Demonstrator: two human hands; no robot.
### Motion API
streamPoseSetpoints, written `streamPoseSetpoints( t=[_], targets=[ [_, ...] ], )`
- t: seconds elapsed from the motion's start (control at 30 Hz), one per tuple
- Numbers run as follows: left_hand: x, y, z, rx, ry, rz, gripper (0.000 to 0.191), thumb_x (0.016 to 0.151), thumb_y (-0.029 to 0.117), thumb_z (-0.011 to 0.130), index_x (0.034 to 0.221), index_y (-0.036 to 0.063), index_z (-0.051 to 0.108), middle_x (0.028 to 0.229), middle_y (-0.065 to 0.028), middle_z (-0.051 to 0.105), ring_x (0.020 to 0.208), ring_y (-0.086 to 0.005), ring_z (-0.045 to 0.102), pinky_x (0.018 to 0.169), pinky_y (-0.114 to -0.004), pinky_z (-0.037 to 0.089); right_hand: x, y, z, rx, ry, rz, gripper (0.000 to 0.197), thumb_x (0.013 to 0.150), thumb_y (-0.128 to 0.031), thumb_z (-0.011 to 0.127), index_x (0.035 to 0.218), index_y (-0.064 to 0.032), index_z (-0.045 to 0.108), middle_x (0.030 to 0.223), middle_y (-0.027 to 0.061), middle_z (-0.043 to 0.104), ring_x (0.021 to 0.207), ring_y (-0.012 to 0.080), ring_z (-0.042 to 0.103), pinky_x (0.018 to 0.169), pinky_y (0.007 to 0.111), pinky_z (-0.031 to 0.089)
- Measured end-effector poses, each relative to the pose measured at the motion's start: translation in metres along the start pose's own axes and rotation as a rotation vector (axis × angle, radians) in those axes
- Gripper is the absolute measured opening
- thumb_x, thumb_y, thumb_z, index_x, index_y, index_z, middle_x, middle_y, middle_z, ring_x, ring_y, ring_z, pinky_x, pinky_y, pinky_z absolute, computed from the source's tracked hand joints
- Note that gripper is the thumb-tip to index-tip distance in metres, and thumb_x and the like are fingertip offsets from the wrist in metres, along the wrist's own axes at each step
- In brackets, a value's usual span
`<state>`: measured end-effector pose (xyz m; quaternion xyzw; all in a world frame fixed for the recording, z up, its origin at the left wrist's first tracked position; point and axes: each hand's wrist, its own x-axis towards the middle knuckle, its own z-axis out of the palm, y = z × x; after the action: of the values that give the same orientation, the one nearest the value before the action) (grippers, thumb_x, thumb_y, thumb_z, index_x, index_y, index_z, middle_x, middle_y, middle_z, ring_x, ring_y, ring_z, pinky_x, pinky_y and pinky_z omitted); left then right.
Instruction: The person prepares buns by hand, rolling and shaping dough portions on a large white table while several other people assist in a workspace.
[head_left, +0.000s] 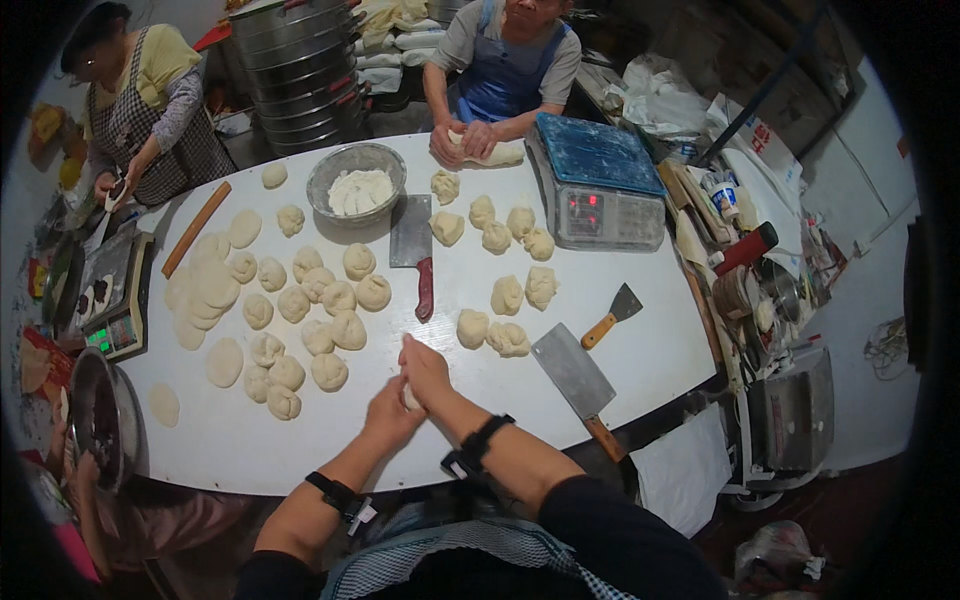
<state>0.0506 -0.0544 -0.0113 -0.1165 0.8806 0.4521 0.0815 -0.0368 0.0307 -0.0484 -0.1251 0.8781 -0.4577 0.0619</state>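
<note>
Close to the near edge of the white table (517, 405), my left hand (391, 414) and my right hand (426, 373) are pressed around a pale piece of dough (410, 397), mostly hidden by the fingers. To their left sit several rounded dough balls (330, 372) and flattened dough discs (225, 362). On the right lie rougher dough lumps (508, 339). Beyond my hands, a cleaver with a red handle (424, 289) lies flat. A second cleaver (574, 369) has its wooden handle over the table edge, beside a scraper (611, 315).
A flour bowl (356, 187), rolling pin (196, 229) and blue-topped scale (607, 217) stand farther back. Across the table a person (502, 75) presses dough. Another person (150, 112) works by the left scale (116, 292). A third person's hand (88, 469) reaches into a metal bowl (129, 420).
</note>
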Motion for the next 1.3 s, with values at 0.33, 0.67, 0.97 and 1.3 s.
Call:
streamPoseSetpoints(
  t=[0.33, 0.67, 0.97, 1.3],
  targets=[
    [0.001, -0.017, -0.009, -0.152, -0.214, -0.02, 0.061, 0.076, 0.024, 0.072, 0.13, 0.0085, 0.048, 0.097, -0.0167, 0.066, 0.093, -0.0373, 0.062, 0.081, -0.043, 0.05, -0.005, -0.004, -0.009, -0.058, -0.034, 0.043, 0.025, 0.09, -0.029, 0.057, 0.083, -0.0053, 0.058, 0.073, 0.0177, 0.062, 0.07, 0.0364, 0.061, 0.062, 0.048, 0.043],
    [0.003, -0.018, -0.005, -0.203, -0.119, -0.039, 0.054, 0.072, 0.027, 0.079, 0.116, 0.0047, 0.058, 0.077, -0.0065, 0.061, 0.066, -0.0159, 0.056, 0.062, -0.03, 0.047, -0.008, -0.002, -0.017, -0.083, -0.039, -0.136, 0.033, 0.095, -0.031, 0.047, 0.08, -0.0041, 0.061, 0.071, 0.0165, 0.061, 0.069, 0.0369, 0.058, 0.066, 0.044, 0.044],
    [-0.011, -0.017, -0.012, -0.28, -0.197, -0.078, 0.06, 0.075, 0.028, 0.076, 0.124, 0.0028, 0.053, 0.084, -0.0126, 0.061, 0.072, -0.0298, 0.058, 0.071, -0.041, 0.048, -0.016, 0.008, -0.016, -0.227, -0.026, -0.321, 0.036, 0.094, -0.035, 0.05, 0.077, -0.0051, 0.06, 0.07, 0.0187, 0.061, 0.07, 0.0369, 0.059, 0.062, 0.044, 0.046],
    [-0.022, -0.023, -0.003, -0.054, -0.216, 0.057, 0.065, 0.082, 0.026, 0.07, 0.135, 0.0026, 0.04, 0.088, -0.0174, 0.065, 0.081, -0.0355, 0.063, 0.074, -0.041, 0.051, -0.01, 0.019, -0.013, -0.193, 0.082, -0.388, 0.02, 0.091, -0.019, 0.054, 0.08, -0.003, 0.058, 0.081, 0.0197, 0.063, 0.074, 0.0387, 0.061, 0.065, 0.047, 0.047]
  ],
)
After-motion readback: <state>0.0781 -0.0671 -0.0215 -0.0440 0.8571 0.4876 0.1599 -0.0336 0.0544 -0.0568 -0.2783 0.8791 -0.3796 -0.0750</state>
